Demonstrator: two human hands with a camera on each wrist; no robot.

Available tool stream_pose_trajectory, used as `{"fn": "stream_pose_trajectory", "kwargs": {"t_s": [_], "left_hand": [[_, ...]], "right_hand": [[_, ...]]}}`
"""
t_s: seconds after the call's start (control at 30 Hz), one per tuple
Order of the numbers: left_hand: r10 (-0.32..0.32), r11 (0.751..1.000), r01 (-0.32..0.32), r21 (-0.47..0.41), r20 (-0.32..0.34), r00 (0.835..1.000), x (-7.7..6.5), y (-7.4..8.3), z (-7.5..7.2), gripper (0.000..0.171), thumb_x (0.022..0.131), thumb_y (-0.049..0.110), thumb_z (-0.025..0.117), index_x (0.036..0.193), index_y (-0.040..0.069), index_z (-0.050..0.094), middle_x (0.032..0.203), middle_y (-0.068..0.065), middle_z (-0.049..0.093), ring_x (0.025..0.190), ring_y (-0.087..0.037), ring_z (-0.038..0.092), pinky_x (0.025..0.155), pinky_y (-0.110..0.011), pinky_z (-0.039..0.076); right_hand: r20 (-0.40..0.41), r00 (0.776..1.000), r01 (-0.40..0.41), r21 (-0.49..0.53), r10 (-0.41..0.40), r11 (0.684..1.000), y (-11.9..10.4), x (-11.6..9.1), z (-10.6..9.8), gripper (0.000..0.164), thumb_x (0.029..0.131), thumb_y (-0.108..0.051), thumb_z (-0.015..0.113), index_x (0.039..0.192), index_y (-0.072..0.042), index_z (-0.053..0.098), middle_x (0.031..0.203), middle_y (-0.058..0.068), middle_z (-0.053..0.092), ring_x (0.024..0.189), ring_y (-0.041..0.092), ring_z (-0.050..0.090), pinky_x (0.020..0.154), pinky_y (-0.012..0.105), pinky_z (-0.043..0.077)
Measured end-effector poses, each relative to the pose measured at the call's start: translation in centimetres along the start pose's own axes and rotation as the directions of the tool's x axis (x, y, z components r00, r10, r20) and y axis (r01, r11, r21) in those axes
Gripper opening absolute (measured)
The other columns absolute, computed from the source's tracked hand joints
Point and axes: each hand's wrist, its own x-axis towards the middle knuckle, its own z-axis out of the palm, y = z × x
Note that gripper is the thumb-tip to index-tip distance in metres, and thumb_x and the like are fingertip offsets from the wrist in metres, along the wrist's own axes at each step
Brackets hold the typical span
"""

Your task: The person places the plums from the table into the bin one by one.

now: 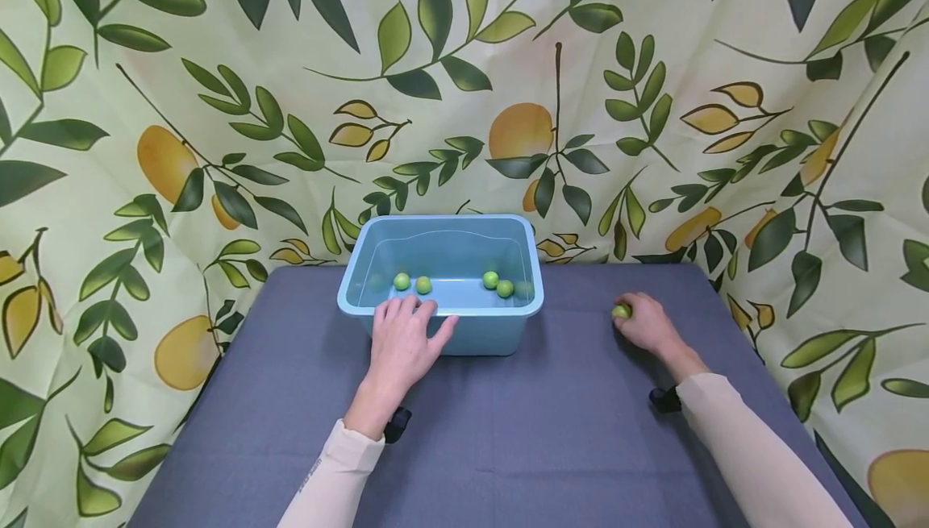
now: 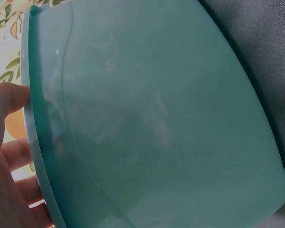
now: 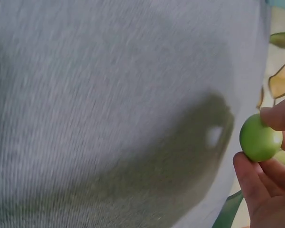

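My right hand [image 1: 646, 324] pinches a small round lime [image 3: 261, 137] between thumb and fingers, just above the cloth right of the bin. Its smooth green skin shows in the right wrist view. At the near wall of a light blue plastic bin [image 1: 472, 334], my left hand [image 1: 406, 342] rests on the rim, with fingers reaching over it and relaxed. The left wrist view shows the thumb touching that rim and the bin's outer wall [image 2: 156, 114]. Several more limes [image 1: 490, 280] lie on the bin's floor, in a left pair and a right pair.
A grey-blue cloth [image 1: 551, 431] covers the table under the bin. Behind and at both sides hangs a pale curtain [image 1: 464, 133] printed with leaves and orange fruit. Dark straps [image 1: 664, 401] sit at both wrists.
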Motion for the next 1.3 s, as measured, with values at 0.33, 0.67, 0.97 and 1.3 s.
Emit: {"fn": "stream_pose_trajectory", "kwargs": {"t_s": [0.33,0.67,0.97,1.3], "left_hand": [[-0.004,1.0,0.004,-0.002,0.006,1.0,0.0,0.0,0.0,0.039,0.094,0.045,0.069,0.105,0.008,0.076,0.097,-0.012,0.066,0.092,-0.034,0.059,0.093,-0.051,0.044],[0.003,1.0,-0.003,0.003,-0.003,1.0,-0.1,0.0,0.0,0.037,0.094,0.044,0.07,0.103,0.008,0.075,0.095,-0.012,0.065,0.09,-0.033,0.059,0.091,-0.051,0.044],[0.005,1.0,-0.005,0.005,-0.004,1.0,0.0,0.0,0.0,0.038,0.094,0.044,0.07,0.104,0.008,0.075,0.096,-0.012,0.066,0.09,-0.034,0.059,0.091,-0.051,0.044],[0.007,1.0,-0.007,0.001,-0.006,1.0,0.0,0.0,-0.1,0.038,0.094,0.044,0.07,0.104,0.008,0.075,0.097,-0.013,0.066,0.091,-0.035,0.059,0.091,-0.052,0.044]], "right_hand": [[-0.005,1.0,0.013,0.12,-0.012,0.993,-2.1,-0.9,0.3,0.036,0.095,-0.012,0.067,0.124,0.008,0.065,0.114,0.026,0.064,0.094,0.033,0.061,0.075,0.04,0.05],[-0.038,0.999,0.045,0.201,-0.038,0.979,-3.9,-1.8,0.2,0.034,0.095,-0.016,0.071,0.123,0.004,0.067,0.116,0.022,0.069,0.106,0.037,0.065,0.085,0.046,0.051],[-0.059,0.997,0.062,0.297,-0.047,0.953,-6.1,-2.5,-0.5,0.034,0.095,-0.023,0.073,0.122,-0.003,0.07,0.115,0.016,0.07,0.103,0.031,0.068,0.083,0.039,0.054],[-0.094,0.994,0.093,0.368,-0.062,0.925,-8.9,-2.6,-1.3,0.037,0.093,-0.026,0.076,0.123,-0.004,0.07,0.116,0.013,0.07,0.1,0.026,0.069,0.081,0.022,0.054]]}}
